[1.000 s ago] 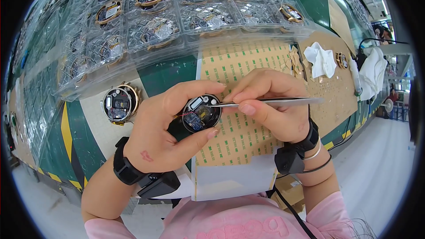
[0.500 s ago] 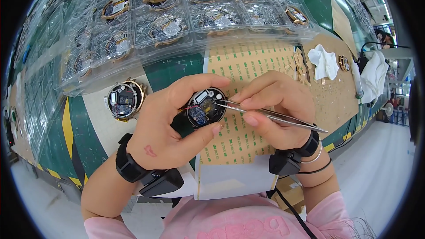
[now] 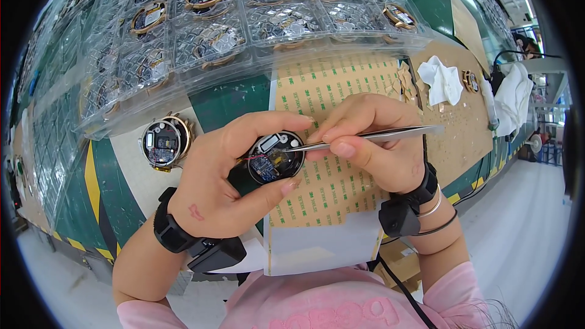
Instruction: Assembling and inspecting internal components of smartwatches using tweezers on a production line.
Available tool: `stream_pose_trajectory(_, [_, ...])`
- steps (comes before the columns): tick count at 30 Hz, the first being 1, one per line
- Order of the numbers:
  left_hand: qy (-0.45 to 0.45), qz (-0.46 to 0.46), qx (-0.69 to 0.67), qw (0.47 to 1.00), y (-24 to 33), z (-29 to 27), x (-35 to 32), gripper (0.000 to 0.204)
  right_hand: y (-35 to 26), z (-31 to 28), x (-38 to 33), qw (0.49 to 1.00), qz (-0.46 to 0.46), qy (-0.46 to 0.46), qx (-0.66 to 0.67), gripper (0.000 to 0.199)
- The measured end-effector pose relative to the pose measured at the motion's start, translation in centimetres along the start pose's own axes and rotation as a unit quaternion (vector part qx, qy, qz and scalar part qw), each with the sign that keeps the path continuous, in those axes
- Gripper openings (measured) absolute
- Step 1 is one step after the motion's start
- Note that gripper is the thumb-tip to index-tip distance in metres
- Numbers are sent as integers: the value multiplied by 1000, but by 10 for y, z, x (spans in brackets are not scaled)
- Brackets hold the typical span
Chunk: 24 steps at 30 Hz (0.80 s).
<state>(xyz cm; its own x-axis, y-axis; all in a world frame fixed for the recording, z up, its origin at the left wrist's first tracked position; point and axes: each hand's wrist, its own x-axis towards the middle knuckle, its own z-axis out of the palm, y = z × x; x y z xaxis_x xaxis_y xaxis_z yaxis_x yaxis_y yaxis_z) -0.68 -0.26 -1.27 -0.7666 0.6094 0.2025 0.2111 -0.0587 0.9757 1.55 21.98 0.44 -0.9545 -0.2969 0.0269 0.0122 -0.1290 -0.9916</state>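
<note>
My left hand [image 3: 222,176] curls thumb and fingers round the rim of an opened round watch case [image 3: 268,167], its circuit board and thin red wire facing up. In my right hand [image 3: 375,137] a pair of metal tweezers [image 3: 396,133] is pinched, lying nearly level. Their tips reach over the middle of the board; whether they grip anything there is too small to tell. Left of my left hand, a second opened watch [image 3: 161,145] with a gold-toned case rests on a pale sheet [image 3: 131,164]. Beneath both hands lies brown backing paper [image 3: 341,195] with green print.
Clear plastic trays [image 3: 183,79] holding several watch cases fill the far side of the table. To the right, a crumpled white tissue [image 3: 440,82] and a small watch part [image 3: 470,81] lie on brown board [image 3: 457,128] strewn with scraps. A white cloth [image 3: 513,97] sits beyond.
The tweezers have swung from sloping down to the right to nearly level, with their tips still over the watch. The held watch case sits slightly lower and further left in view.
</note>
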Motion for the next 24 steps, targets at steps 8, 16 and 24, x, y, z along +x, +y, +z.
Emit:
stream_pose_trajectory(8, [-8, -19, -50, 999, 3, 1, 0, 48, 2, -8, 2, 998, -36, -46, -19, 7])
stream_pose_trajectory(16, [-3, -15, -34, 999, 1, 1, -1, 48, -4, -6, 4, 978, -142, -51, -145, 10])
stream_pose_trajectory(24, [-15, -39, -52, 998, -2, 3, -2, 49, -3, -4, 4, 960, -171, -67, -212, 16])
